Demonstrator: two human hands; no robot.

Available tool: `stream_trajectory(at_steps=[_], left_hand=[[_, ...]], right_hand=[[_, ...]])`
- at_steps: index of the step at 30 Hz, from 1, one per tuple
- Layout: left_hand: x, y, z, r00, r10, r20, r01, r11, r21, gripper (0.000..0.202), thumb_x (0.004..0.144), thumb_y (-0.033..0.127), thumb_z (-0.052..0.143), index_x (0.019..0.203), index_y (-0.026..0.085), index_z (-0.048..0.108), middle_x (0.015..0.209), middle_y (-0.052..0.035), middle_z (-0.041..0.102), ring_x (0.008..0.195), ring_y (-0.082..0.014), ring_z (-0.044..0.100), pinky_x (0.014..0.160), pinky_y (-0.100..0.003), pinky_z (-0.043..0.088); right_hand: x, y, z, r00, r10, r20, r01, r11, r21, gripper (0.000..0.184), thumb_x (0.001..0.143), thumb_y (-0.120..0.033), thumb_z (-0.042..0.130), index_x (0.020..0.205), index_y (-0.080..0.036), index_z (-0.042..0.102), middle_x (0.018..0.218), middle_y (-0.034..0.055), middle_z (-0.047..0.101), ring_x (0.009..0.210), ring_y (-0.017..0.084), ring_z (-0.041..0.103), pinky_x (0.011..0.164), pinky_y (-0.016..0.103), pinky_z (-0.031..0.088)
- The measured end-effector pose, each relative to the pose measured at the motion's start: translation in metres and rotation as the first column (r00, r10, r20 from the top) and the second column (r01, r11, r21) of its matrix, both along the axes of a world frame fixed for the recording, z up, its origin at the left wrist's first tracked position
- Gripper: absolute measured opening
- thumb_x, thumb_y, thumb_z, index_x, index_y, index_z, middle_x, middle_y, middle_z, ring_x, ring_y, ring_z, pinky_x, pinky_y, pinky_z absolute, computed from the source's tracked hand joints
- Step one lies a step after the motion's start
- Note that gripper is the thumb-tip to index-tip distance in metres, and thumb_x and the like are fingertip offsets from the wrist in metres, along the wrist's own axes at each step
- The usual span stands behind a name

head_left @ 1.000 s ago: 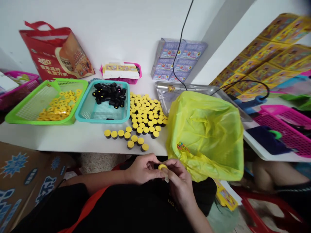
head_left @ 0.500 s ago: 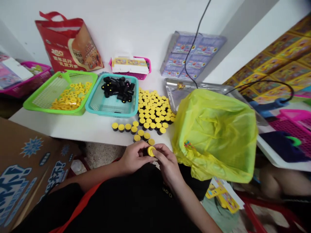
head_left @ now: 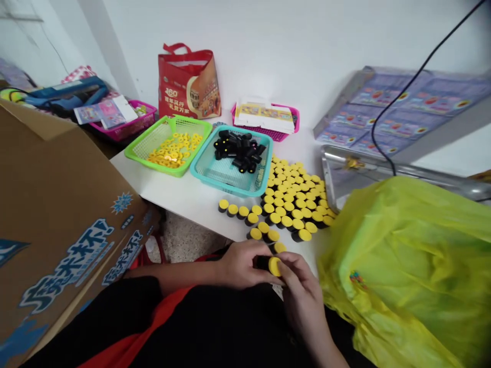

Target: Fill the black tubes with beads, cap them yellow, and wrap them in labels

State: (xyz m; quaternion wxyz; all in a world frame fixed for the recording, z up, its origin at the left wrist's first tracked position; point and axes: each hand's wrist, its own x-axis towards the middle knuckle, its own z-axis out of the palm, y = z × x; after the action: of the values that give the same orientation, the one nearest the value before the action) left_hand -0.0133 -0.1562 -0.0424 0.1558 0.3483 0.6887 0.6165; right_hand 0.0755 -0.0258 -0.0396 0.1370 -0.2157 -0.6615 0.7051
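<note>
Just off the desk's near edge [head_left: 184, 204], the left hand [head_left: 242, 265] clamps a black cylinder [head_left: 262, 262] while the right hand [head_left: 303, 296] pinches its yellow cap [head_left: 275, 266], beside rows of matching capped cylinders [head_left: 295, 204].

We work in a small packing room: a printed carton [head_left: 65, 245] at nine o'clock, yellow-capped cylinders [head_left: 295, 204] at twelve.

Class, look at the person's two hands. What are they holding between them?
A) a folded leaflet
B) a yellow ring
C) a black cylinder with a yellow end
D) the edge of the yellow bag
C: the black cylinder, yellow end showing, sits between the fingers of the left hand and the right hand.
</note>
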Motion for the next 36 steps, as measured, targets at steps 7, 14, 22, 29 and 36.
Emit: stream_trajectory(at_steps=[7, 14, 22, 29, 36], left_hand=[[-0.031, -0.04, -0.013, 0.94, 0.251, -0.23, -0.254, 0.967, 0.018, 0.036, 0.073, 0.046, 0.08, 0.092, 0.018, 0.07, 0.092, -0.0082, 0.063, 0.084, -0.0195, 0.059, 0.071, -0.03, 0.049], [-0.097, -0.072, -0.047, 0.8, 0.535, -0.272, -0.585, 0.796, -0.156, 0.045, 0.063, 0.038, 0.087, 0.097, 0.019, 0.064, 0.099, -0.0064, 0.06, 0.097, -0.0247, 0.059, 0.083, -0.04, 0.052], [-0.093, -0.034, -0.057, 0.862, 0.452, -0.232, -0.496, 0.846, -0.196, 0.109, 0.039, 0.042, 0.096, 0.133, 0.019, 0.045, 0.127, -0.0134, 0.052, 0.124, -0.0352, 0.051, 0.108, -0.054, 0.041], [-0.077, 0.005, -0.069, 0.851, 0.344, -0.397, -0.427, 0.894, -0.139, 0.122, 0.04, 0.048, 0.096, 0.142, 0.017, 0.035, 0.141, -0.0218, 0.041, 0.135, -0.0402, 0.041, 0.113, -0.057, 0.037], [-0.07, 0.043, -0.068, 0.847, 0.303, -0.436, -0.405, 0.9, -0.161, 0.121, 0.048, 0.049, 0.094, 0.146, 0.019, 0.028, 0.147, -0.0226, 0.035, 0.14, -0.0416, 0.035, 0.113, -0.061, 0.035]], right_hand=[[0.001, 0.017, -0.004, 0.988, -0.103, 0.116, 0.075, 0.972, 0.222, 0.054, 0.067, -0.062, 0.077, 0.097, -0.02, 0.063, 0.088, 0.008, 0.07, 0.077, 0.024, 0.066, 0.068, 0.036, 0.054], [-0.016, 0.039, -0.03, 0.916, -0.211, 0.341, -0.093, 0.715, 0.693, 0.089, 0.065, -0.075, 0.064, 0.126, -0.012, 0.054, 0.066, 0.0026, 0.063, 0.058, 0.027, 0.061, 0.055, 0.036, 0.043], [-0.033, 0.03, -0.028, 0.855, -0.196, 0.48, -0.285, 0.596, 0.751, 0.091, 0.075, -0.063, 0.065, 0.141, -0.005, 0.042, 0.084, 0.0136, 0.072, 0.081, 0.037, 0.07, 0.066, 0.041, 0.049], [-0.038, 0.032, -0.034, 0.852, -0.291, 0.435, -0.203, 0.583, 0.787, 0.093, 0.072, -0.051, 0.074, 0.145, -0.008, 0.036, 0.098, 0.02, 0.073, 0.092, 0.038, 0.071, 0.072, 0.041, 0.051], [-0.033, 0.049, -0.044, 0.843, -0.395, 0.366, -0.027, 0.648, 0.761, 0.094, 0.068, -0.049, 0.078, 0.142, -0.004, 0.04, 0.099, 0.0205, 0.072, 0.096, 0.039, 0.07, 0.077, 0.043, 0.053]])
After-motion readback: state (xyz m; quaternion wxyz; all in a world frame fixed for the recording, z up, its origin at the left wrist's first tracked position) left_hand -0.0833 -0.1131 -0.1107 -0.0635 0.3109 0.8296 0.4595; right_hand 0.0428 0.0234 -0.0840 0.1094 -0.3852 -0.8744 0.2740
